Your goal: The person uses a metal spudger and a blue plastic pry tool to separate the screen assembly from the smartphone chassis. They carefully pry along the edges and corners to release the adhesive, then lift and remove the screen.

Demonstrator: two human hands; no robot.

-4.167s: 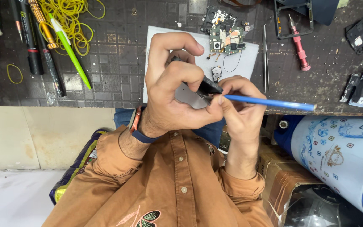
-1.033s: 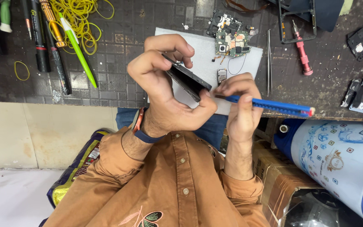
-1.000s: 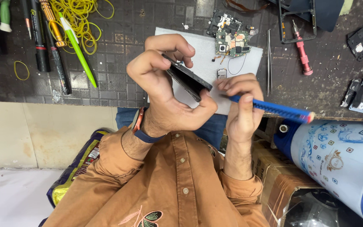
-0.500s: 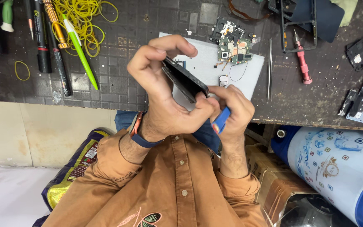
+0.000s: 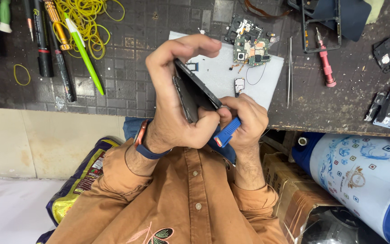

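Since half a second ago the blue tool has swung further in, its handle now pointing toward 7 o'clock, and the phone has tilted more edge-on. Left hand is clamped around the phone, fingertips over its top edge, thumb low. Right hand is closed on the blue tool, just at 4 o'clock of the phone, above the worktop edge. Circuit board lies on a white sheet at 1 o'clock. I judge the phone thin, stiff, light and fragile; best held by its side edges.
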